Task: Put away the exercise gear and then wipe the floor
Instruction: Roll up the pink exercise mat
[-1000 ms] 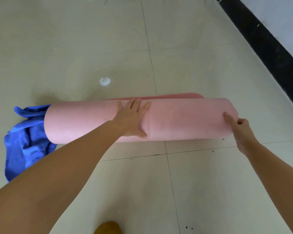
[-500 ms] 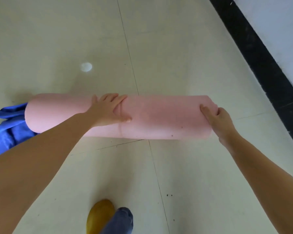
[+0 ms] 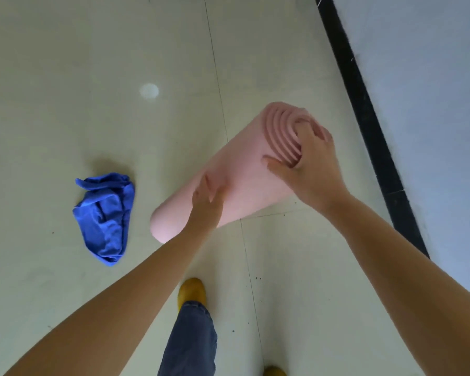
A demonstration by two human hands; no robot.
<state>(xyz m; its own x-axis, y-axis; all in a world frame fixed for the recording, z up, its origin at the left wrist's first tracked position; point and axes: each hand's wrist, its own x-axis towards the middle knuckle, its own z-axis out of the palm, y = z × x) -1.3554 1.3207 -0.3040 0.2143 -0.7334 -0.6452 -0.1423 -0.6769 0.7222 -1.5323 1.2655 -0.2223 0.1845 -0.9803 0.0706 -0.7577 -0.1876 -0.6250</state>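
Mat (image 3: 244, 172) end in right hand (image 3: 314, 169) grip

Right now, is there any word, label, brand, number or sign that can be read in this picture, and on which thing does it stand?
None: no readable text on anything in view.
Rolled pink mat: plain, no print or label visible.
Blue cloth: plain, no tag visible.
Floor tiles, black baseboard, yellow shoe: no markings.

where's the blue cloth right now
In the head view the blue cloth lies crumpled on the floor, left of the rolled pink mat, apart from it.
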